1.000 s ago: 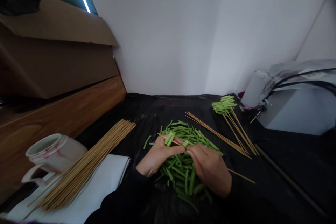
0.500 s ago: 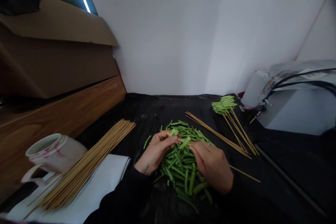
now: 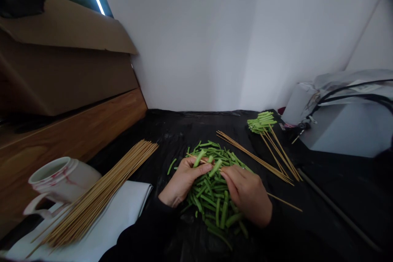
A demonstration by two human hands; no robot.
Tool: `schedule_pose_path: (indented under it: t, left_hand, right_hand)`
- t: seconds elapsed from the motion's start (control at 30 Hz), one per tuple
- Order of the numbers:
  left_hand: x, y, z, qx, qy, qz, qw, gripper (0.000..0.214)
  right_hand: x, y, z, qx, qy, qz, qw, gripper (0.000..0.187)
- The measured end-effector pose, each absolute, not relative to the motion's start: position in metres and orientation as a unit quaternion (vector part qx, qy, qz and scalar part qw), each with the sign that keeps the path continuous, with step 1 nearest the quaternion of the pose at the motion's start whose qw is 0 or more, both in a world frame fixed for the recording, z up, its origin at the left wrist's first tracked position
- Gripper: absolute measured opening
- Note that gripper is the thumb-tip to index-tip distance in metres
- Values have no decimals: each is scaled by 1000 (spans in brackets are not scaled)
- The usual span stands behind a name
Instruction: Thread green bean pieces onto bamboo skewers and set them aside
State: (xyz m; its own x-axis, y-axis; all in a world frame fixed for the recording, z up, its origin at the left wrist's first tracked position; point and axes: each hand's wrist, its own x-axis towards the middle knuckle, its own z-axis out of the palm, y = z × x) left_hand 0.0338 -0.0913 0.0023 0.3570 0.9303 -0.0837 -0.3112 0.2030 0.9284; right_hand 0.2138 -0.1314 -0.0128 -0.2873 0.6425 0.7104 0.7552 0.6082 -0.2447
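Over a heap of cut green beans [image 3: 225, 208], my two hands work close together on one bamboo skewer [image 3: 285, 202]. My right hand [image 3: 248, 194] is closed round it, and its tail sticks out past the wrist to the right. Cut green bean pieces sit crosswise on the skewer, one [image 3: 215, 168] near my right fingertips and another [image 3: 199, 158] at my left fingers. My left hand [image 3: 181, 181] pinches a bean piece with thumb and fingers against the skewer. The fingers partly hide the skewer's tip end.
A thick bundle of skewers [image 3: 104, 192] lies on folded white material [image 3: 135, 192] at left, beside a mug [image 3: 66, 180]. Several loose skewers [image 3: 254, 157] and filled skewers of beans [image 3: 262, 122] lie at right. A cardboard box [image 3: 67, 73] and a white bag [image 3: 346, 118] flank the black-covered table.
The bean piece at my left fingers now stands more upright, and another bean end shows between the hands. My right hand has barely moved.
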Motion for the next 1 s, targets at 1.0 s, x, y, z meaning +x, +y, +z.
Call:
schedule_pose_path:
  t: [1.0]
  left_hand:
    - [33, -86, 0, 491, 364, 483, 627, 23]
  right_hand:
    - [217, -130, -12, -461, -784, 28, 415, 23]
